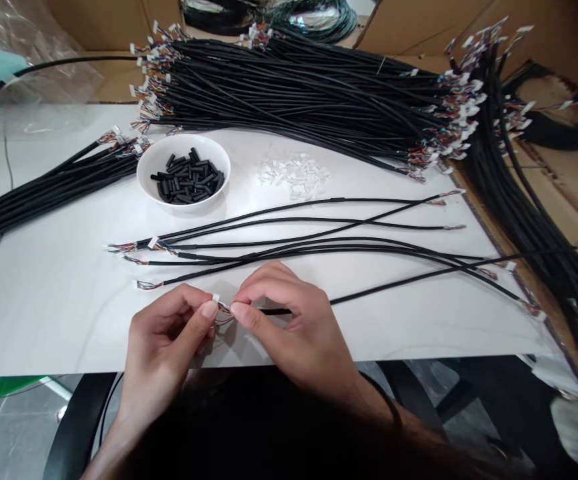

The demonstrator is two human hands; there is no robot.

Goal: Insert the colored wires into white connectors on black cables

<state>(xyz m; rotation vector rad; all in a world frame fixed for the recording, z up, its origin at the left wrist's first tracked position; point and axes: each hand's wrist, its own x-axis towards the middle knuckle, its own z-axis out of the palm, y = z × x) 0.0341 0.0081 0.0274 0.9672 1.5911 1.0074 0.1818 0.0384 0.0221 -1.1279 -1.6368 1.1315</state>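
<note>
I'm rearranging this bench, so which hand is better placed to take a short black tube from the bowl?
Probably the left hand. It sits almost straight below the white bowl of short black tubes, though it pinches a white connector. The right hand, pinching thin wires, sits farther to the side.

The small white connector (216, 299) is mostly hidden by the fingertips (209, 309), its fine wires too small to tell apart.

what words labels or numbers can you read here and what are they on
None can be read. The white connector on the black cable shows no legible marking, nor do the loose white connectors beside the white bowl; anything printed on them is too small to read.
</note>
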